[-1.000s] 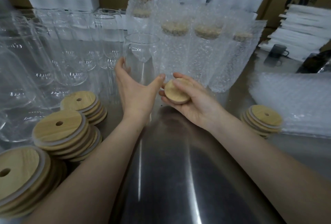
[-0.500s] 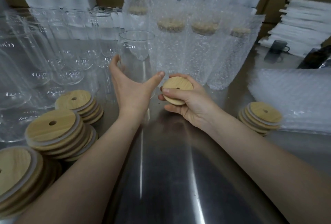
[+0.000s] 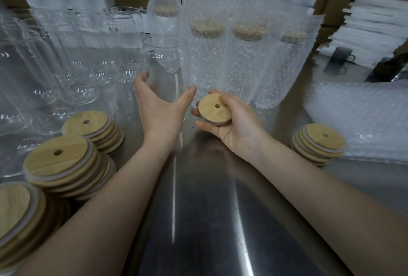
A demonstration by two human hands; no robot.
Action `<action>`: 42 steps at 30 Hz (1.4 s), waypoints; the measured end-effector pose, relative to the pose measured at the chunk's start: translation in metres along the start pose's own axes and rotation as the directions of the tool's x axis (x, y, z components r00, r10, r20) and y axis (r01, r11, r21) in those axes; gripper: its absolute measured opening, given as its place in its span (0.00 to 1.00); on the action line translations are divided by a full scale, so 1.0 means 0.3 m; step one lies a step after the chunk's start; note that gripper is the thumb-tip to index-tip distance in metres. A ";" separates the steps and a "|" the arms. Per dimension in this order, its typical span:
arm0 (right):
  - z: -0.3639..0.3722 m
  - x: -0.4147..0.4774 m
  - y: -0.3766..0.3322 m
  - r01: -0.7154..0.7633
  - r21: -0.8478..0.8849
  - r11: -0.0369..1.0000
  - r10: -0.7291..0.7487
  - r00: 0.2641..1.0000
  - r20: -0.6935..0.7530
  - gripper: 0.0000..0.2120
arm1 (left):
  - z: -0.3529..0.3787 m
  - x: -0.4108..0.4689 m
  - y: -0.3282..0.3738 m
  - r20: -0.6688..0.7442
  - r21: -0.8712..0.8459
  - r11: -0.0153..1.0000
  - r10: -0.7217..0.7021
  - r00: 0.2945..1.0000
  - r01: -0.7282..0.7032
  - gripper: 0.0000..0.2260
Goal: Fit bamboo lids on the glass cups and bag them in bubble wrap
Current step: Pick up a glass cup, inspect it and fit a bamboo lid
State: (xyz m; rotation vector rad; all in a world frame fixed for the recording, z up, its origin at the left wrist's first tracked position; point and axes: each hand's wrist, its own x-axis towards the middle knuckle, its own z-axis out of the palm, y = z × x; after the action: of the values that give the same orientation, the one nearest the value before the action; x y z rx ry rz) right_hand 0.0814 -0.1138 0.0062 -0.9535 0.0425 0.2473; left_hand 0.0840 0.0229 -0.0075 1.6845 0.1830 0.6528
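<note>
Head view: left hand (image 3: 159, 110) wraps its fingers around an upright glass cup (image 3: 164, 55); right hand (image 3: 237, 126) grips 1 bamboo lid (image 3: 214, 109) just right of it.

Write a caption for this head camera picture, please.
The left hand holds a tall clear glass cup while the right hand grips a round bamboo lid beside it.

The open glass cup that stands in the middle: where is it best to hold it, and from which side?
Grip the glass cup round its lower wall, coming from the near side. It stands upright; bare glasses crowd its left, bagged cups its right, and the rim must stay free for the lid in the right hand.
</note>
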 end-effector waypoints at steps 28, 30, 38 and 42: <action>-0.009 -0.012 -0.004 0.126 -0.088 0.988 -0.122 0.991 0.051 0.20 | -0.001 -0.010 0.015 0.001 -0.002 1.000 -0.011 1.000 0.011 0.38; -0.009 -0.013 -0.006 0.142 -0.130 0.981 -0.137 0.989 0.046 0.17 | -0.002 -0.010 0.016 0.001 0.001 1.000 -0.011 1.000 0.011 0.38; -0.006 -0.011 -0.003 0.169 -0.191 0.967 -0.165 0.986 0.038 0.03 | -0.002 -0.010 0.015 0.002 0.010 1.000 -0.009 1.000 0.009 0.38; -0.009 -0.008 0.000 0.145 -0.136 0.980 -0.141 0.989 0.037 0.09 | -0.003 -0.009 0.013 0.004 0.004 1.000 -0.010 1.000 0.010 0.38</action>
State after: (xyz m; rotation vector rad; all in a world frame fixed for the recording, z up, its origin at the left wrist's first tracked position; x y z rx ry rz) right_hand 0.0793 -0.1165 0.0050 -1.0861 -0.0686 0.1312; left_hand 0.0804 0.0214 -0.0046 1.6879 0.1902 0.6422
